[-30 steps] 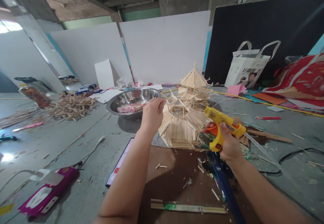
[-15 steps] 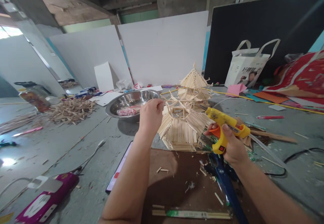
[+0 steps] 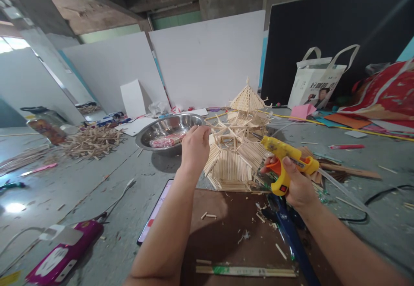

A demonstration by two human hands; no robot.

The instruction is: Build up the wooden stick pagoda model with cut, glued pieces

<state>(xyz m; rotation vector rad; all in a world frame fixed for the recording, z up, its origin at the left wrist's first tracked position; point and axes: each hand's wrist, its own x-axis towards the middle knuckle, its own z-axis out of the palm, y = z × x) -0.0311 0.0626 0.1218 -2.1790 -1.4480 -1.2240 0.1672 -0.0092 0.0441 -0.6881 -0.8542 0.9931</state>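
Observation:
My right hand [image 3: 296, 182] grips a yellow hot glue gun [image 3: 280, 148], with a finger at its orange trigger. The nozzle points left toward a model pavilion [image 3: 231, 165] built of thin wooden sticks. My left hand [image 3: 196, 148] is at the left side of the model's upper frame, fingers pinched together. Whatever those fingers hold, if anything, is hidden behind the hand. Behind the open stick frame rises a pointed stick roof [image 3: 248, 98]. A metal basin [image 3: 155, 128] stands left of the model, with a red-and-white packet [image 3: 164, 141] inside.
A brown board [image 3: 223, 230] lies in front, bearing stick scraps and a paper-banded stick bundle [image 3: 246, 271]. A phone [image 3: 155, 212] lies beside my left forearm. Farther left are a purple power strip [image 3: 66, 251] and a stick pile [image 3: 93, 141]. A blue-handled tool [image 3: 291, 234] lies below the glue gun.
My left hand has shifted very slightly right beside the model. The glue gun stays almost in place in my right hand. The camera view has moved a little.

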